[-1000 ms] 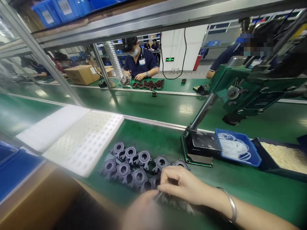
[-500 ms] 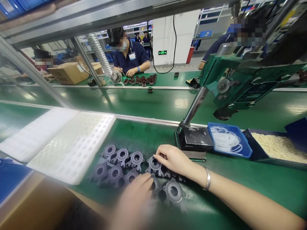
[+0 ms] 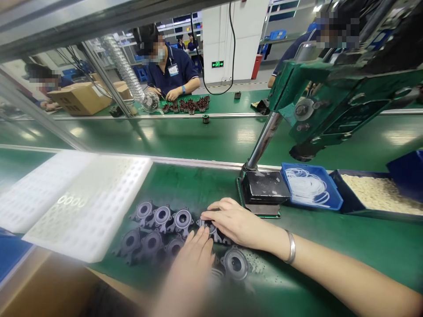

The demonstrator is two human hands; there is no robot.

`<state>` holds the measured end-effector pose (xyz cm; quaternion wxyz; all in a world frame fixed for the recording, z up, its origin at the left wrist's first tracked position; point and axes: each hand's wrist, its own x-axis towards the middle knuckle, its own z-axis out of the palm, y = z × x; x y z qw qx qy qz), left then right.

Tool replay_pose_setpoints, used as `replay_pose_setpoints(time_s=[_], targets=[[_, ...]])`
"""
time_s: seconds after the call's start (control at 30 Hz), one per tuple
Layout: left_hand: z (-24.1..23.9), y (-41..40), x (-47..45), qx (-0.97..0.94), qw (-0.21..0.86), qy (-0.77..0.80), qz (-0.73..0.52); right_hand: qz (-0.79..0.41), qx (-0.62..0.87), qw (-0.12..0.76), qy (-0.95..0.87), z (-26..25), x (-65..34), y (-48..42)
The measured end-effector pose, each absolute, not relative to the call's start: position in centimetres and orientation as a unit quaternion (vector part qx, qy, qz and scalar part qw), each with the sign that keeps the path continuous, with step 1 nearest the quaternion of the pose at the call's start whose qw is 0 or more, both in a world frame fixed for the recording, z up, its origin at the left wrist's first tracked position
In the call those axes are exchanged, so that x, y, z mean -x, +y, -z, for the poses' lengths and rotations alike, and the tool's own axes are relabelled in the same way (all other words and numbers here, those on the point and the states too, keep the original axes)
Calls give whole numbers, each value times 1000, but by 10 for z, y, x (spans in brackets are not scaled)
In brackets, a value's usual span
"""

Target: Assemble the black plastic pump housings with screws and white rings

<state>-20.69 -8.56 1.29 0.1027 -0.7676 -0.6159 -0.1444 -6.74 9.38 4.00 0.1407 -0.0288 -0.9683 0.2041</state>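
Dark grey round metal housings with ring-shaped recesses lie in two rows on the green work surface. My right hand (image 3: 233,222) rests over a back-row housing (image 3: 208,229), its fingers stretched out and covering much of it. Against the near side of that same housing are the fingertips of my left hand (image 3: 194,253), the fingers straight and close together. Beside them, another back-row housing (image 3: 183,219) is uncovered. My left hand and wrist partly hide the front row; a front-row housing (image 3: 235,263) shows to their right. Whether anything small lies under the fingertips is hidden.
A green press (image 3: 304,110) on a black base block (image 3: 267,187) stands behind my right hand. White tubing fills a blue bin (image 3: 337,198); a dark bin (image 3: 346,202) holds cream pieces. A white foam tray (image 3: 109,220) lies left. Across the belt, a co-worker (image 3: 172,66) handles small parts.
My right hand's fingers have gone from curled to stretched over the housing. My left hand has moved up to the same housing. The view has shifted slightly.
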Motion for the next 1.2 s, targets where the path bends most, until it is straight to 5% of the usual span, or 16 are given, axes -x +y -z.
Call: replay_pose_setpoints(time_s=[0.47,0.87,1.2], targets=[[-9,-83,203,749,91,-633,173,-234,55,179,-954,-39,28,66],[-51,-88,181,568,-173,-719,363,-533,58,163,-828,-63,39,49],[1,-93,175,625,-158,-665,378,-532,217,194,-795,-52,12,74]])
